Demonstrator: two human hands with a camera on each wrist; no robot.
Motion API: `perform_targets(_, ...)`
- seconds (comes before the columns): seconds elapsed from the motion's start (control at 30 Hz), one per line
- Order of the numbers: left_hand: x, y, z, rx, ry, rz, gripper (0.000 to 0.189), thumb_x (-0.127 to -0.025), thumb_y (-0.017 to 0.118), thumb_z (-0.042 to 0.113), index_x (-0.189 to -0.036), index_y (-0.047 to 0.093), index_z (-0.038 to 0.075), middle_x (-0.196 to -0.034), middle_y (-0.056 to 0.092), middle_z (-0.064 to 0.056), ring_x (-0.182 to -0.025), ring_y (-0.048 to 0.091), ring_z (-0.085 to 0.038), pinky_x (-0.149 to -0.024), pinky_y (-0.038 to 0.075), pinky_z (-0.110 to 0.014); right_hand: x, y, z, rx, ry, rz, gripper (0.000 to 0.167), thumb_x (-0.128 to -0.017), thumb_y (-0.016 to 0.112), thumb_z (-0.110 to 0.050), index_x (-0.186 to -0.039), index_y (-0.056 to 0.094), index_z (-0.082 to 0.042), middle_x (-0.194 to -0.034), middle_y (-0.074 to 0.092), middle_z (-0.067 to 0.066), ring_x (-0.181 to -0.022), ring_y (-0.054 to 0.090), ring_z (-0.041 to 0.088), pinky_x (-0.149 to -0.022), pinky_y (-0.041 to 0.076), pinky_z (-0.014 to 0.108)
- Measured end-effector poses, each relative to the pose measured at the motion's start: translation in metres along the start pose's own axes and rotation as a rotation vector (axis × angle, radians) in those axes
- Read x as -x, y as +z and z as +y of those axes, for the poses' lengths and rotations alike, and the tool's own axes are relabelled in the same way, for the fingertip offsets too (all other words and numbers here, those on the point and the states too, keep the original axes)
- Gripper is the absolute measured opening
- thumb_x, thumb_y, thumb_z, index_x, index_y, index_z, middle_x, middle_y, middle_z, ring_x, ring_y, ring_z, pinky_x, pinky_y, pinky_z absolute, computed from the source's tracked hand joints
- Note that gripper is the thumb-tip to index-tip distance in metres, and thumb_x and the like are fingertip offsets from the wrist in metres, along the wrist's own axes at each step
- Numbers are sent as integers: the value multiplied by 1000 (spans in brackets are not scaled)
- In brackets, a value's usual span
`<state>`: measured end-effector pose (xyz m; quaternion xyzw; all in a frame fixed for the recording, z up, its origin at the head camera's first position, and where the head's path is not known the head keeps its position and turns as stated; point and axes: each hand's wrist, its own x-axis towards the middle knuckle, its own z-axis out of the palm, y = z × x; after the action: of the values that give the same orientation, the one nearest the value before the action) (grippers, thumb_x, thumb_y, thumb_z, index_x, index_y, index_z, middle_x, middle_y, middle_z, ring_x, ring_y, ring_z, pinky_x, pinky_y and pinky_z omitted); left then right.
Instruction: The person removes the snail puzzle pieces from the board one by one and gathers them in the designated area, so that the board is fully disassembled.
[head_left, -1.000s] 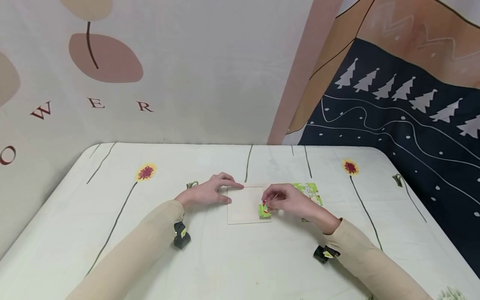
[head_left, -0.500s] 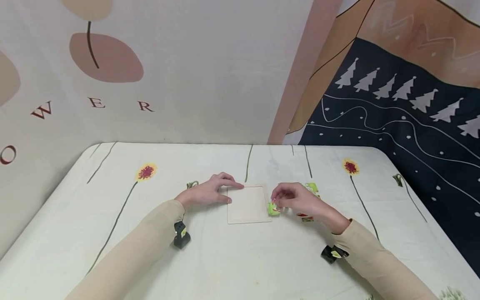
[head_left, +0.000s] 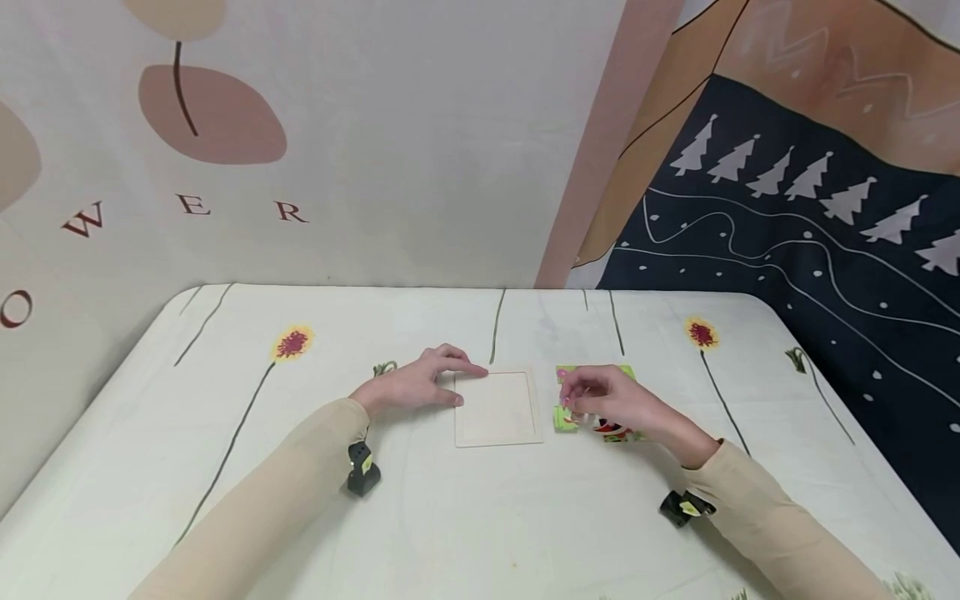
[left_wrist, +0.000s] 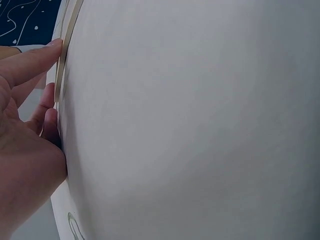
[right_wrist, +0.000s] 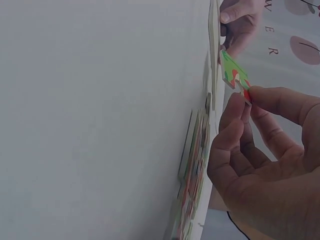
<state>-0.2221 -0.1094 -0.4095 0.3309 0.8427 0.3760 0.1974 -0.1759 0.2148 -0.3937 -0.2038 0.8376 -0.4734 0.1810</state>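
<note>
A pale, flat square puzzle tray (head_left: 491, 412) with a thin raised rim lies mid-table. My left hand (head_left: 422, 383) rests at its left side, fingers extended, a fingertip at the far rim and the thumb at the left edge. Seen from the left wrist, that hand (left_wrist: 27, 100) touches the tray's wooden edge (left_wrist: 62, 75). To the right of the tray, my right hand (head_left: 611, 398) pinches a green-and-red jigsaw piece (head_left: 564, 418) between thumb and fingertips. The right wrist view shows the piece (right_wrist: 232, 70) raised and tilted. Below the right hand lie more jigsaw pieces (head_left: 619, 434), partly hidden.
A white cloth with printed flowers (head_left: 291, 342) covers the table (head_left: 420, 525). Behind it hangs a pale fabric backdrop (head_left: 420, 167), with a dark tree-patterned one (head_left: 750, 225) at the right. Each wrist wears a small black camera (head_left: 363, 471).
My right hand has moved right, carrying the jigsaw piece from over the tray's right rim to beside the other pieces. The left hand stays in place.
</note>
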Motion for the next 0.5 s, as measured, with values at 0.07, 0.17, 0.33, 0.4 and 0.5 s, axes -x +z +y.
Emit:
perform_targets(0.07,0,0,0,2,-2,-1,47,-86,70,8,-132,61,12,-131,43,-10,-123,31,-34,-100,26,-50,2,-2,1,-1,8,3,9,-91,59,-2,-98,64,0,-85,63,8,-76,59,24,-64,47,29)
perform_targets(0.17,0,0,1,1,-7,-1,47,-85,70,7,-132,61,13,-131,43,-10,-124,31,-34,-101,26,-51,5,-4,2,2,3,2,11,-91,59,-2,-99,64,2,-85,64,8,-78,58,22,-66,47,29)
perform_targets(0.33,0,0,1,-9,-6,0,47,-85,70,9,-132,61,13,-132,43,-10,-124,31,-34,-101,26,-51,8,-7,4,8,5,-11,12,-89,58,1,-99,64,2,-85,63,8,-78,57,22,-67,48,29)
perform_targets(0.4,0,0,1,-8,-5,-1,47,-86,70,9,-132,61,12,-132,43,-10,-124,31,-34,-101,26,-51,9,-8,5,2,15,-20,12,-88,58,2,-98,64,1,-84,63,9,-77,57,22,-67,48,29)
perform_targets(0.5,0,0,1,-4,-7,-1,47,-86,70,8,-132,61,12,-131,43,-10,-124,31,-34,-101,26,-51,11,-8,6,-4,30,-39,14,-86,57,4,-98,65,1,-84,63,9,-75,57,22,-66,49,29)
